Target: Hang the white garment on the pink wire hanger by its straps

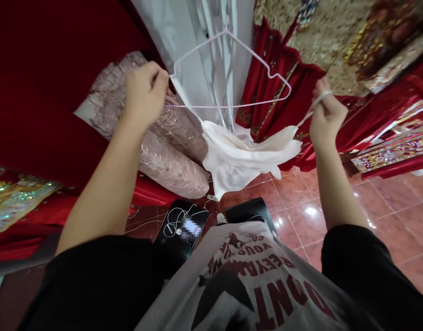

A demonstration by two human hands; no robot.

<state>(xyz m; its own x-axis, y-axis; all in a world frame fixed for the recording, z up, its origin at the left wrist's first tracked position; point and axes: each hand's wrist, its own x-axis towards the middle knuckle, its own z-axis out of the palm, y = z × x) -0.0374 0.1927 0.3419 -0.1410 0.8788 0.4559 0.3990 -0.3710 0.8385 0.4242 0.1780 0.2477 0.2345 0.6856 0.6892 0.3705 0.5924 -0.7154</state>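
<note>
A white strappy camisole-like top (245,156) hangs between my hands, one thin strap stretched up to each side. My left hand (146,94) is closed at the left end of a pale pink clothes hanger (252,54), where one strap runs over the hanger's shoulder. Its fingertips are partly hidden, so whether they also pinch the strap is unclear. Off to the right, apart from the hanger, my right hand (327,115) is closed on the other strap (306,115) and pulls it taut. The hanger's right end is bare.
Behind the hanger hang grey-white garment covers (194,55). Rolls of pink sequined fabric (173,163) lean at left, near dark red cloth (66,82). Red embroidered garments (273,96) hang at right. Below, a phone (191,228) and white cables rest on a black stool (170,248).
</note>
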